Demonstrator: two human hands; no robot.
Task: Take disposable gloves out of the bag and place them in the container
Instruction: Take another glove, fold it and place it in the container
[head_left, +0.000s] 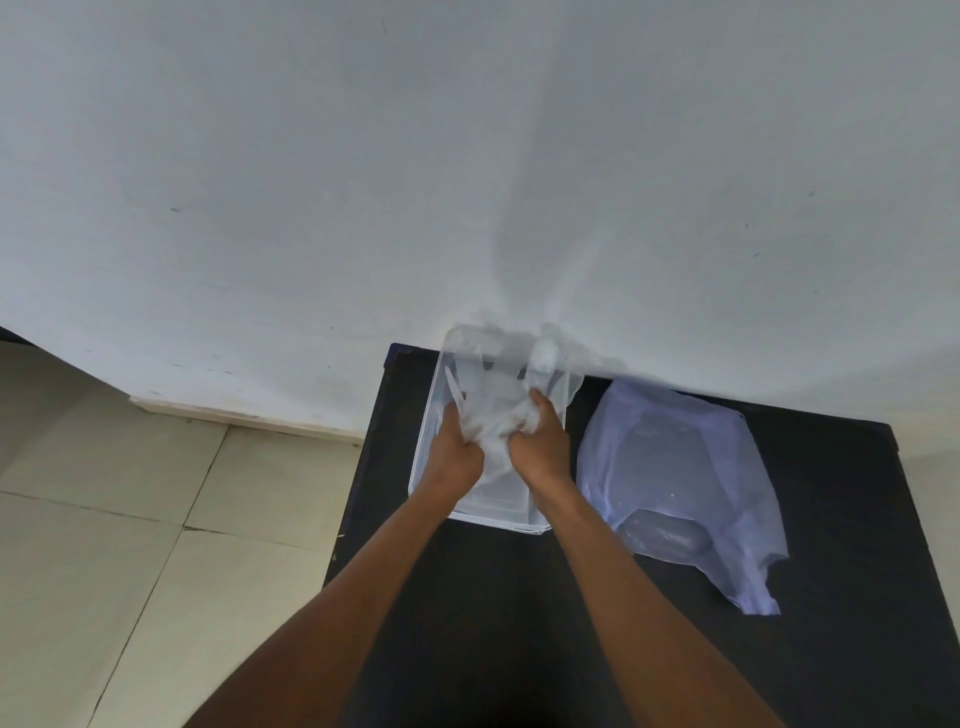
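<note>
Both hands inside the clear container (423, 470), near the left edge of the black counter (519, 597). Left hand (456, 457) and right hand (540, 447) each closed around one crumpled wad of thin clear disposable gloves (496, 434), bunched between them and trailing toward the far wall of the container. Bag (680, 483) lying limp just beside the container on the right, well nearer the right hand, long axis running away from the body. Likely next: letting go, then reaching right for more, if any remain.
</note>
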